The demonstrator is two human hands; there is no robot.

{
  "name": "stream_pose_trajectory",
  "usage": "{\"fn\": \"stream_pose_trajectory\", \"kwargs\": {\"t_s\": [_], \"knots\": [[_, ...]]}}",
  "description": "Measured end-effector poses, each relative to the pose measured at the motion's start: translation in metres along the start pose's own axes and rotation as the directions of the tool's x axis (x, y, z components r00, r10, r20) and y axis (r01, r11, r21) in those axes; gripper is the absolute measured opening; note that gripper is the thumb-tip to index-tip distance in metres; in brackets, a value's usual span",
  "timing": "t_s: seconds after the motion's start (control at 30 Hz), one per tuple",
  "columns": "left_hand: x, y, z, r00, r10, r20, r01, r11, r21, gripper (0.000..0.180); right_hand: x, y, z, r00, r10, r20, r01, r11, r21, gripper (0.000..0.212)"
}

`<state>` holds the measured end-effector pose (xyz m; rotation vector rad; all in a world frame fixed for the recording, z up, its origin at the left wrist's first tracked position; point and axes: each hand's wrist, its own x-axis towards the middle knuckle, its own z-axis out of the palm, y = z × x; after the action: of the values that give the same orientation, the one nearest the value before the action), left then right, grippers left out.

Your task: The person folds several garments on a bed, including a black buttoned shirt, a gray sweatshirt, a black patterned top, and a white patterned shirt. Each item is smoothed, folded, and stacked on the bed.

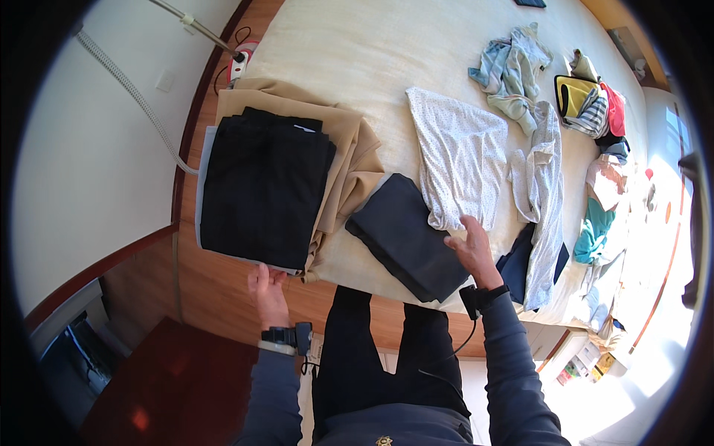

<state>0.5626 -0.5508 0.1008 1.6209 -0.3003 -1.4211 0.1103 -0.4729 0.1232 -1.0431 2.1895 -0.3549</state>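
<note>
My left hand (269, 296) is at the near edge of a folded black garment (268, 186), its fingers loosely bent and thumb apart. That garment lies flat on a thin pale grey layer (201, 195), with a rumpled tan cloth (348, 149) beneath. My right hand (476, 254) is over the right end of a folded dark grey garment (407, 236), fingers spread and holding nothing; whether it touches the cloth I cannot tell. Just beyond its fingertips lies a white dotted garment (461, 152), spread out on the bed (327, 44).
Right of the dotted garment lie a long pale sleeve-like piece (545, 201), a navy cloth (517, 260) and a crumpled pastel garment (513, 67). Mixed clothes (591, 230) line the bed's far right side. A ribbed hose (134, 97) and a red-and-white appliance (239, 65) are at the left wall.
</note>
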Motion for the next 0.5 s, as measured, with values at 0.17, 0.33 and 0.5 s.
{"fn": "stream_pose_trajectory", "kwargs": {"t_s": [0.17, 0.33, 0.5], "knots": [[-0.056, -0.029, 0.007, 0.939, -0.261, 0.224, 0.216, 0.954, 0.206, 0.028, -0.040, 0.079, 0.034, 0.909, 0.290, 0.298, -0.339, 0.932, 0.127, 0.069], [-0.066, -0.100, 0.077, 0.687, -0.539, 0.487, 0.422, 0.842, 0.338, 0.069, -0.038, 0.083, 0.045, 0.823, 0.239, 0.515, -0.425, 0.861, 0.279, 0.058], [-0.070, -0.127, 0.116, 0.665, -0.545, 0.511, 0.392, 0.837, 0.383, 0.081, -0.071, 0.058, 0.046, 0.760, 0.202, 0.617, -0.570, 0.663, 0.486, 0.057]]}}
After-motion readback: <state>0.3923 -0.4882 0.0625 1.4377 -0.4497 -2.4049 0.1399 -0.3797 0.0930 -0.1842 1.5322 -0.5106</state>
